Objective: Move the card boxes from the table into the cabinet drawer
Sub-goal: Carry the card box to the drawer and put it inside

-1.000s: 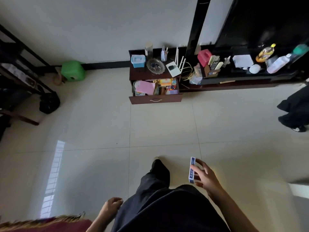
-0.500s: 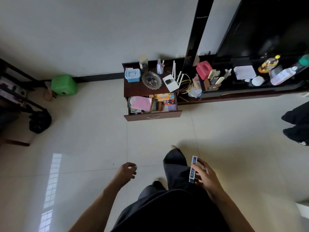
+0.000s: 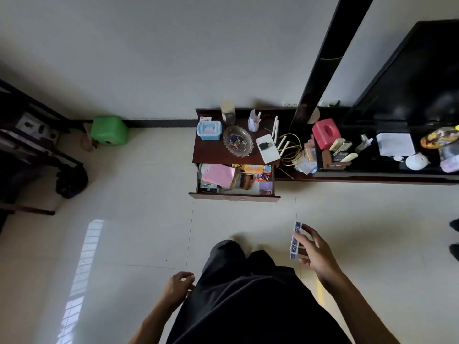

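A blue and white card box (image 3: 295, 240) stands on edge in my right hand (image 3: 316, 252), gripped between thumb and fingers, low and right of centre above the tiled floor. My left hand (image 3: 177, 286) hangs beside my dark trousers with curled fingers and nothing in it. Ahead stands a dark wooden cabinet (image 3: 213, 152) with its drawer (image 3: 234, 196) pulled open. The drawer holds a pink sheet, colourful boxes and other small items. The table with the remaining card boxes is out of view.
On the cabinet top sit a blue box (image 3: 209, 129), a glass dish (image 3: 237, 141), a jar and a white router (image 3: 267, 148). A low black TV stand (image 3: 372, 173) with clutter runs to the right. A green bin (image 3: 109, 130) and dark furniture (image 3: 29, 150) stand at the left.
I have stepped closer to the cabinet, which now looks larger. My left hand has dropped back beside my leg. My right hand has kept its grip on the card box.
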The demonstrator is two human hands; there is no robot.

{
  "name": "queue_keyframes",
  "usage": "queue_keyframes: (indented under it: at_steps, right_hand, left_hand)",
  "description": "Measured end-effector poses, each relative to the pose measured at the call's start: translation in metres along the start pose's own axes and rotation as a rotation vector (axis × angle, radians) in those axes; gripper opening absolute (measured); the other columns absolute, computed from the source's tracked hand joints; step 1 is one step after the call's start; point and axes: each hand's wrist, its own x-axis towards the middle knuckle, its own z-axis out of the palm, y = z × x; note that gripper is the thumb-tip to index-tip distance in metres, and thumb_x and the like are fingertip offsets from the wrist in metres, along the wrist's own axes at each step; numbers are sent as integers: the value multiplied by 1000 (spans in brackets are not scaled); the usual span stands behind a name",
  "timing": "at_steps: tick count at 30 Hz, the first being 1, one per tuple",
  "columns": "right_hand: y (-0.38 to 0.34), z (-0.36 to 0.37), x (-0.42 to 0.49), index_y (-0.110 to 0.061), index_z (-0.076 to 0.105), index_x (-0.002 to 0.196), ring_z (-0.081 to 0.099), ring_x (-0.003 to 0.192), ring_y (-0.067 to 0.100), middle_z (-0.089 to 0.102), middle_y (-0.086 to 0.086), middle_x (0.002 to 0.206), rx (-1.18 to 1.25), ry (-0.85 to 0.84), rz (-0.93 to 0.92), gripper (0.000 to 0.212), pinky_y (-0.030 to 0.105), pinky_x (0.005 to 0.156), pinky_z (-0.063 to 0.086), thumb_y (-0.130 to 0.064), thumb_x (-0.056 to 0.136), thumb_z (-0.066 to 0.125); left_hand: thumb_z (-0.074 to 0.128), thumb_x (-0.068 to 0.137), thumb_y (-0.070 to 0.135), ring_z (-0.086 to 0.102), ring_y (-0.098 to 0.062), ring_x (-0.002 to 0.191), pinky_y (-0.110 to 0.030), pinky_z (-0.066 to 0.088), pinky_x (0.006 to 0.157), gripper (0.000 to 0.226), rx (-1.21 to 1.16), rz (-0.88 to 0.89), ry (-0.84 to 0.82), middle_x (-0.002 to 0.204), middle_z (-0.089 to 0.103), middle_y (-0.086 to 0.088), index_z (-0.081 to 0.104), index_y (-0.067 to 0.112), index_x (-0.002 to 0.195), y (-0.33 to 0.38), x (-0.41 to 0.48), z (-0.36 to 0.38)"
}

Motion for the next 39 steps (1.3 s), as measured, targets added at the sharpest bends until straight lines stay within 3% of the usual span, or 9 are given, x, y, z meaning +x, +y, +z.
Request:
queue_keyframes:
  at_steps: [7,11,17,23,28,31,33,35,39]
  right_hand:
    - [-61,21,63,-42,68,112,68,59,12,71,2,75,16,-6,40,26,27,51,42,-35,88,74]
    - [-98,41,92,-43,68,111,75,74,20,76,7,85,29,23,87,25,28,57,47,-35,88,73]
    - [-148,64,144,-47,64,111,77,84,17,77,4,95,-35,-4,118,24,38,80,59,-39,89,71]
    - [-159,81,207,-37,59,115,76,92,20,74,11,108,-91,-62,203,36,30,69,57,-28,86,77]
    - [-125,98,307,-32,54,112,77,80,13,72,9,110,-239,-106,275,44,20,55,55,-29,79,83]
    - [-99,111,370,-37,51,113,68,81,4,69,-8,103,-479,-115,216,51,12,51,46,-43,74,83]
    - [-79,116,415,-40,50,111,67,84,6,67,-14,101,-616,-117,131,51,12,53,42,-46,72,83]
    - [-56,123,464,-39,51,113,66,86,12,67,-10,104,-712,-122,30,53,12,56,40,-40,72,85]
    - [-6,143,564,-37,50,121,54,79,14,56,1,106,-932,-97,-131,54,12,51,31,-38,77,82]
  left_hand:
    - [53,93,2,52,-10,55,-15,41,46,10,25,-99,-7,64,62,-2,62,1,91,37,52,-25]
    - [54,94,10,55,-13,50,-19,39,46,14,62,-97,-57,64,64,-4,65,3,98,91,94,-51]
    - [53,94,19,58,-22,65,-27,41,57,24,18,-10,-104,83,66,-13,63,5,110,224,162,-70]
    - [53,93,23,60,-19,67,-26,45,60,22,-68,35,-128,87,70,-11,64,12,109,312,204,-53]
    - [53,94,20,60,-14,63,-11,46,46,23,-67,-114,-154,85,68,-11,64,7,110,288,256,-8]
    - [53,95,19,59,-18,65,-22,47,58,24,-94,-226,-161,84,67,-12,63,6,112,265,301,20]
    - [53,95,17,56,-20,59,-26,43,53,24,-173,-303,-155,80,66,-14,62,3,113,253,341,41]
    - [53,95,16,56,-20,57,-22,43,46,25,-322,-364,-131,78,65,-15,61,1,113,243,389,63]
    - [54,94,17,63,-25,71,-29,51,64,23,-645,-501,-67,88,67,-17,59,5,112,221,502,95]
